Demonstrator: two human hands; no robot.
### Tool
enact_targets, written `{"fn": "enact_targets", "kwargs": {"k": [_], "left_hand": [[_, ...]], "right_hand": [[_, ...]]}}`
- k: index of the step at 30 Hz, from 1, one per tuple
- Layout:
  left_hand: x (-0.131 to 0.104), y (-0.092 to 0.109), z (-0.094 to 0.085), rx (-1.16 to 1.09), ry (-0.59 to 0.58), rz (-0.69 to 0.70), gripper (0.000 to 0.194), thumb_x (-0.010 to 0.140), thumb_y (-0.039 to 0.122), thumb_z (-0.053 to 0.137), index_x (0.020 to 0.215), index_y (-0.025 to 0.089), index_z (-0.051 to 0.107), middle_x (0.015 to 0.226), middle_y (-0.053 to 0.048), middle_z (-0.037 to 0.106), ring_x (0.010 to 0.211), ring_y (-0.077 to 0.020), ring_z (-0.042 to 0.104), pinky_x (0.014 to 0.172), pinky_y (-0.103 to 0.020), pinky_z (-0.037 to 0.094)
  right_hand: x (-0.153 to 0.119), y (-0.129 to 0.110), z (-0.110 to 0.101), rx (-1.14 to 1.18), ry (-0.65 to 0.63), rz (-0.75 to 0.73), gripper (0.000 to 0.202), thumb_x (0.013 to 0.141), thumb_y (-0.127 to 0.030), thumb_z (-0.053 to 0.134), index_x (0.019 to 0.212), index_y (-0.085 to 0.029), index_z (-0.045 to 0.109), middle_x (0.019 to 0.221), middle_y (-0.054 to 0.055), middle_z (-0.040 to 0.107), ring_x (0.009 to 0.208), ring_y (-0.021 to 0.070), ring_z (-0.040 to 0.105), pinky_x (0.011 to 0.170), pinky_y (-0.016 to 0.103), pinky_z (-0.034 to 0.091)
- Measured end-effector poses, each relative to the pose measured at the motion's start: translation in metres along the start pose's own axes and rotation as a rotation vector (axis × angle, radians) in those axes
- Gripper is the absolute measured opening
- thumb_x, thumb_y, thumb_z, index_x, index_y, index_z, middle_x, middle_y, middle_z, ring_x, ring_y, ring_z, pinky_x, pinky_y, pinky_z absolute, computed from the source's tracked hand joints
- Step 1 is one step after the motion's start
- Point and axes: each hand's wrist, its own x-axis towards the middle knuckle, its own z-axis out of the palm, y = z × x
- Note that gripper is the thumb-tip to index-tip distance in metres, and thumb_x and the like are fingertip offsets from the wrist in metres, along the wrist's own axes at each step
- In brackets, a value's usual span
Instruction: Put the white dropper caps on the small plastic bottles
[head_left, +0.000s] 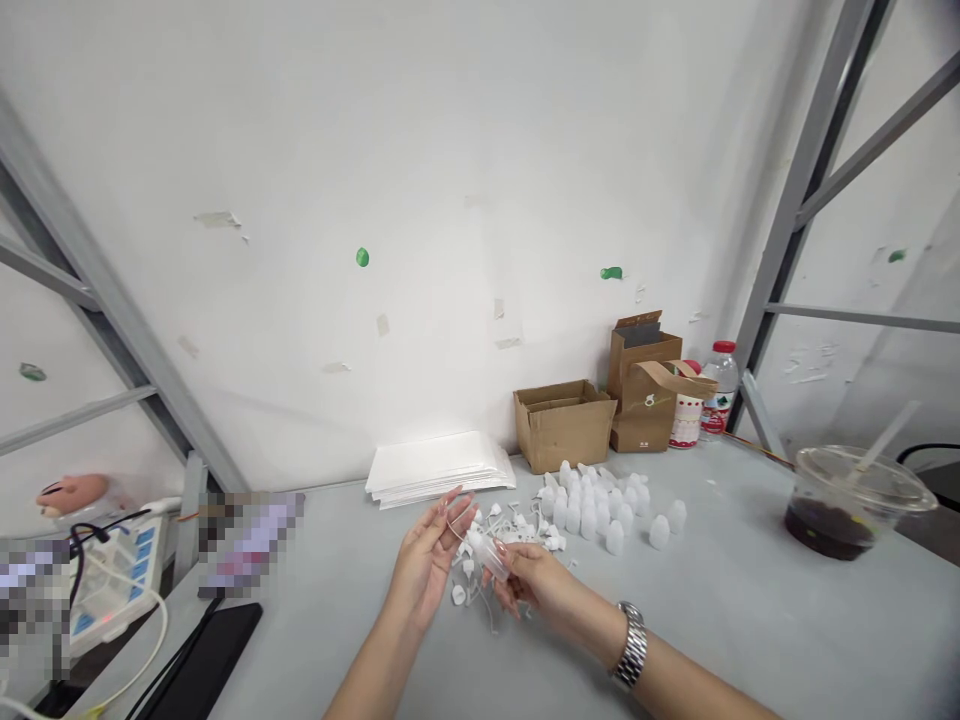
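My right hand (541,580) is closed around a translucent white plastic piece (491,560), pinched between thumb and fingers just above the table. Beside it, my left hand (431,555) has its palm turned up, with thumb and fingers pinching a thin white cord (453,528) that runs toward that piece. Under and behind both hands lies a loose pile of small white parts with cords (517,522). Farther right stand several frosted white egg-shaped caps (589,510), with a few set apart, such as one cap (659,532).
A stack of white sheets (435,465) lies against the wall. A cardboard box (566,430), a brown paper bag (645,400) and a bottle (721,390) stand behind. At right is a lidded cup of dark drink (840,510). A power strip (124,580) and black device (206,665) lie left.
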Motion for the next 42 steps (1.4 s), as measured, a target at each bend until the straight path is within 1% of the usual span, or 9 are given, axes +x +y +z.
{"fn": "enact_targets", "kwargs": {"k": [2,4,9,14,25,28,32,36,42], "left_hand": [[0.000,-0.002,0.001,-0.010,0.009,-0.027,0.016,0.079,0.013,0.051,0.089,0.011,0.063,0.100,-0.011,0.067,0.089,-0.0175,0.064,0.080,-0.026,0.048],[-0.001,-0.004,0.001,-0.010,-0.015,-0.046,0.016,0.080,0.015,0.050,0.088,0.011,0.063,0.103,-0.012,0.066,0.093,-0.0191,0.062,0.080,-0.027,0.049],[-0.003,-0.004,0.001,0.038,-0.198,-0.024,0.030,0.079,0.022,0.052,0.108,0.015,0.057,0.114,-0.011,0.061,0.107,-0.0237,0.054,0.086,-0.031,0.044],[-0.004,-0.006,0.000,0.096,-0.274,-0.031,0.034,0.078,0.026,0.053,0.111,0.017,0.056,0.121,-0.011,0.056,0.111,-0.0273,0.051,0.085,-0.033,0.043],[-0.007,-0.010,0.002,0.115,-0.278,-0.018,0.032,0.079,0.030,0.051,0.106,0.015,0.059,0.124,-0.012,0.053,0.112,-0.0278,0.049,0.084,-0.034,0.043],[-0.009,-0.010,0.003,0.110,-0.270,-0.023,0.029,0.080,0.027,0.050,0.103,0.014,0.061,0.120,-0.012,0.056,0.111,-0.0271,0.051,0.087,-0.035,0.042],[-0.010,-0.008,0.006,0.093,-0.257,-0.031,0.027,0.080,0.026,0.049,0.097,0.011,0.063,0.110,-0.012,0.063,0.109,-0.0257,0.053,0.096,-0.037,0.036],[-0.010,-0.007,0.007,0.090,-0.253,-0.040,0.028,0.079,0.028,0.051,0.095,0.010,0.064,0.108,-0.014,0.064,0.108,-0.0258,0.054,0.098,-0.038,0.033],[-0.008,-0.006,0.006,0.165,-0.275,-0.044,0.031,0.074,0.034,0.058,0.090,0.009,0.066,0.108,-0.017,0.063,0.109,-0.0288,0.053,0.097,-0.038,0.034]], "right_hand": [[0.001,0.000,0.000,-0.050,0.008,-0.005,0.052,0.067,-0.065,0.052,0.064,-0.013,0.055,0.043,-0.004,0.050,0.036,0.0061,0.041,0.041,0.020,0.031],[0.002,-0.001,0.000,-0.096,0.013,-0.023,0.053,0.067,-0.066,0.050,0.065,-0.013,0.055,0.043,-0.005,0.049,0.035,0.0060,0.041,0.041,0.020,0.030],[0.002,-0.002,0.000,-0.148,0.035,-0.062,0.054,0.066,-0.068,0.048,0.067,-0.014,0.054,0.043,-0.006,0.046,0.035,0.0065,0.040,0.041,0.021,0.030],[0.002,0.000,-0.001,-0.181,0.037,-0.096,0.053,0.068,-0.067,0.047,0.068,-0.015,0.054,0.044,-0.005,0.046,0.037,0.0076,0.041,0.041,0.022,0.032],[0.002,-0.001,-0.002,-0.198,0.057,-0.095,0.051,0.068,-0.067,0.047,0.064,-0.017,0.049,0.044,-0.006,0.045,0.037,0.0071,0.040,0.042,0.022,0.031],[0.002,-0.001,-0.001,-0.222,0.074,-0.094,0.051,0.068,-0.068,0.046,0.064,-0.017,0.049,0.044,-0.006,0.045,0.036,0.0072,0.040,0.042,0.022,0.031],[0.000,-0.003,0.000,-0.254,0.091,-0.089,0.052,0.068,-0.068,0.044,0.066,-0.017,0.050,0.043,-0.006,0.045,0.037,0.0074,0.040,0.043,0.022,0.031],[0.000,-0.002,0.002,-0.272,0.096,-0.085,0.053,0.067,-0.070,0.043,0.064,-0.018,0.047,0.043,-0.006,0.045,0.037,0.0078,0.040,0.041,0.022,0.031],[-0.001,-0.004,0.001,-0.389,0.144,-0.068,0.048,0.073,-0.064,0.039,0.062,-0.018,0.044,0.042,-0.006,0.042,0.036,0.0074,0.037,0.041,0.022,0.027]]}}
